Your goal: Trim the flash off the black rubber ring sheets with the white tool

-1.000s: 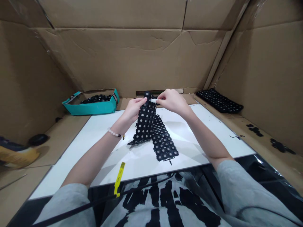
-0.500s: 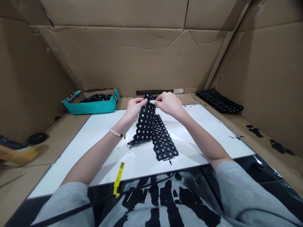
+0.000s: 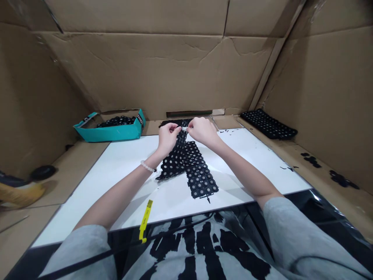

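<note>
Over the white board, my left hand (image 3: pixel 168 138) is closed in a pinch at the upper part of a black dotted rubber sheet (image 3: pixel 171 163). That sheet hangs and bends down onto the board beneath my fingers. My right hand (image 3: pixel 203 129) pinches a small white piece (image 3: pixel 184 128), which bridges the gap between both sets of fingertips. Its exact kind is too small to tell. A second strip of black dotted sheet (image 3: pixel 202 175) lies flat to the right, partly touching the first, with a small arrow-shaped tab at its near end. More black material (image 3: pixel 166 122) shows behind my hands.
A teal box (image 3: pixel 109 133) of black dotted pieces stands at the back left. At the right lie a stack of dotted sheets (image 3: pixel 268 123) and black scraps (image 3: pixel 342 179). A yellow-tagged cable (image 3: pixel 145 221) crosses the front. Cardboard walls (image 3: pixel 145 74) surround the white board (image 3: pixel 244 155).
Both hands have lowered slightly and shifted a little left. The top of the dotted sheet, upright before, now folds away behind my fingers. The white piece stays between my hands.
</note>
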`<move>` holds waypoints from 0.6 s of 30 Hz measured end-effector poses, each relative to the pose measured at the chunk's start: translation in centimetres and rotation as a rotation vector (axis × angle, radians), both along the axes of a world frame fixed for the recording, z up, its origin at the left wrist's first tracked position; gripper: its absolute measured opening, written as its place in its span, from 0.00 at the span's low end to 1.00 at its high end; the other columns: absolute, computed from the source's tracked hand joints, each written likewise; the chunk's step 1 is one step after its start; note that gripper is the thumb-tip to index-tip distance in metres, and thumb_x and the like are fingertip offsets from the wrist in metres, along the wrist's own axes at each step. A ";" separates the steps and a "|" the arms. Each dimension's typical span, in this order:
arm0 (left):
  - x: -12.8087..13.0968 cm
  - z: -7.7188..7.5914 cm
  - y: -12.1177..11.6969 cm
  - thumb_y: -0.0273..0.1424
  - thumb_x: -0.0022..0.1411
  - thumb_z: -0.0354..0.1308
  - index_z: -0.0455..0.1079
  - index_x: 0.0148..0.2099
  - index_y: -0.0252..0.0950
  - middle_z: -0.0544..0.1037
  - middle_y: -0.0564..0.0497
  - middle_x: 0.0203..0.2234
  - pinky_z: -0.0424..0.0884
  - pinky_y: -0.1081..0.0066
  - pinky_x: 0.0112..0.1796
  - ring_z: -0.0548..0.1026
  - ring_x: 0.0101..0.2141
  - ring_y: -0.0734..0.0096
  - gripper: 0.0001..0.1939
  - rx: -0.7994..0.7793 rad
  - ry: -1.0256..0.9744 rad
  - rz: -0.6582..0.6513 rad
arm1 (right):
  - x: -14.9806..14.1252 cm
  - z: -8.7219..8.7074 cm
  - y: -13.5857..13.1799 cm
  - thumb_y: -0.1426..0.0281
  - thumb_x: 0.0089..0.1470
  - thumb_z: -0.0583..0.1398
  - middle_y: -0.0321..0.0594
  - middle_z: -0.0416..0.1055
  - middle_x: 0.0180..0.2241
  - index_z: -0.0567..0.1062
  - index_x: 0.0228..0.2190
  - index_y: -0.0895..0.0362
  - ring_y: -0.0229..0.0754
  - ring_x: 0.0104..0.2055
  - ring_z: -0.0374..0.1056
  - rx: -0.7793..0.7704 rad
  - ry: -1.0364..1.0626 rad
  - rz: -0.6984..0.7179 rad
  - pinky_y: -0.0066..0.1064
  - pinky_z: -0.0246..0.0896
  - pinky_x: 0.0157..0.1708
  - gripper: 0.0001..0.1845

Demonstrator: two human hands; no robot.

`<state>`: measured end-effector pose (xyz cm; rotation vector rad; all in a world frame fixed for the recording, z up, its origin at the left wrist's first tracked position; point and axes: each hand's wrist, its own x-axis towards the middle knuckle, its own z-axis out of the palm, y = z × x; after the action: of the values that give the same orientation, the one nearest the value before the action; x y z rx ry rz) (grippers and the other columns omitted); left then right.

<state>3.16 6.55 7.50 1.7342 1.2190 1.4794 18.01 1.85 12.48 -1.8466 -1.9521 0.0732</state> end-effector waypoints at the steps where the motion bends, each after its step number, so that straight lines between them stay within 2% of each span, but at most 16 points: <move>1: 0.0 -0.1 -0.1 0.30 0.53 0.63 0.72 0.29 0.35 0.76 0.51 0.26 0.65 0.70 0.36 0.71 0.30 0.68 0.04 0.012 0.017 0.009 | -0.1 -0.1 0.1 0.63 0.61 0.57 0.52 0.79 0.43 0.82 0.40 0.56 0.52 0.47 0.73 -0.004 0.001 -0.001 0.37 0.63 0.46 0.15; 6: 0.1 -0.6 0.2 0.31 0.53 0.62 0.72 0.29 0.36 0.75 0.52 0.24 0.64 0.70 0.36 0.70 0.29 0.68 0.04 0.020 0.070 0.002 | -0.3 -1.0 1.0 0.65 0.61 0.56 0.52 0.78 0.44 0.81 0.42 0.57 0.52 0.48 0.73 0.008 -0.017 -0.009 0.36 0.63 0.47 0.16; 11: -0.1 -0.9 0.9 0.31 0.51 0.63 0.72 0.27 0.35 0.75 0.52 0.23 0.64 0.71 0.34 0.68 0.28 0.70 0.06 -0.027 0.018 -0.045 | -0.4 -1.8 2.0 0.63 0.61 0.56 0.50 0.78 0.45 0.81 0.43 0.54 0.52 0.49 0.73 0.018 -0.018 -0.011 0.37 0.63 0.48 0.16; 18: -0.1 -0.4 1.0 0.38 0.48 0.68 0.74 0.29 0.36 0.72 0.53 0.23 0.59 0.75 0.24 0.65 0.25 0.73 0.11 -0.358 -0.164 -0.208 | 0.0 -2.3 3.3 0.62 0.61 0.56 0.49 0.78 0.45 0.82 0.43 0.51 0.52 0.49 0.73 0.013 -0.010 -0.014 0.37 0.64 0.47 0.17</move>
<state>3.01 7.59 7.09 1.4231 1.1025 1.1737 17.97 5.19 10.13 -1.8554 -1.9420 0.0466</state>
